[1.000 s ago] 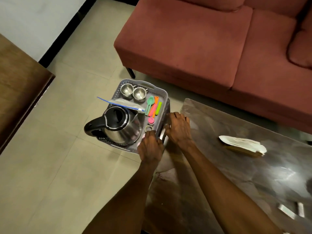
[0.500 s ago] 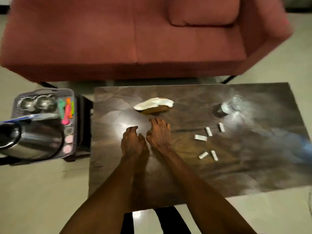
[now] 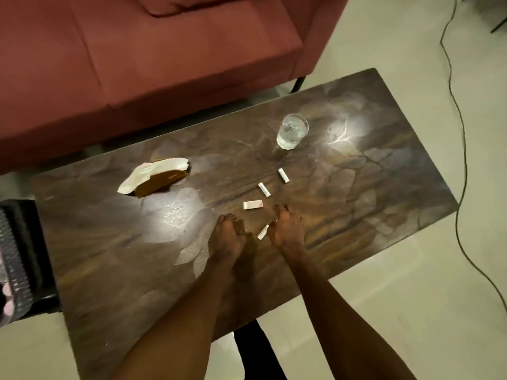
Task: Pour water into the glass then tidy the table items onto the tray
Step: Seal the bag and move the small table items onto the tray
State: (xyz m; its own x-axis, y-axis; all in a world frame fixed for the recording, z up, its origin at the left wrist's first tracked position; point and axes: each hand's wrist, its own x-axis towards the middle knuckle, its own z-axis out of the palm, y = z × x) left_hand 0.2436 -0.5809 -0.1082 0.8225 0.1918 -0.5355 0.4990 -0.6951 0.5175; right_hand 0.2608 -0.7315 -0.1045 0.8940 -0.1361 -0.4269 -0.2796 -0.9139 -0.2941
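Head view. Both forearms reached forward over the near edge of the dark patterned table (image 3: 115, 242), palms down, hands low over the top. The left hand (image 3: 226, 238) lay with fingers bunched together and curled slightly, nothing visible in it; released, as far as the view showed. The right hand (image 3: 288, 229) sat just to its right, fingers bent down toward the table, its thumb side touching or just beside a small white packet (image 3: 262, 232) that lay tilted between the two hands. Whether the right hand actually pinched that packet, could not tell; its fingertips were hidden under the hand.

Three more small white packets lay loose beyond the hands: one flat with a reddish end (image 3: 253, 204), nearest the fingers; one (image 3: 264, 189) farther on; one (image 3: 283, 175) farthest, toward the glass. The glass (image 3: 292, 131) stood upright at the far side of the table, holding water, well apart from both hands.

A brown holder with white tissue (image 3: 155, 175) lay at the far left of the table. The grey tray (image 3: 13, 259) showed only as a blurred edge past the table's left end. Red sofa (image 3: 137, 64) behind; a cable (image 3: 461, 133) ran over the pale floor at right.
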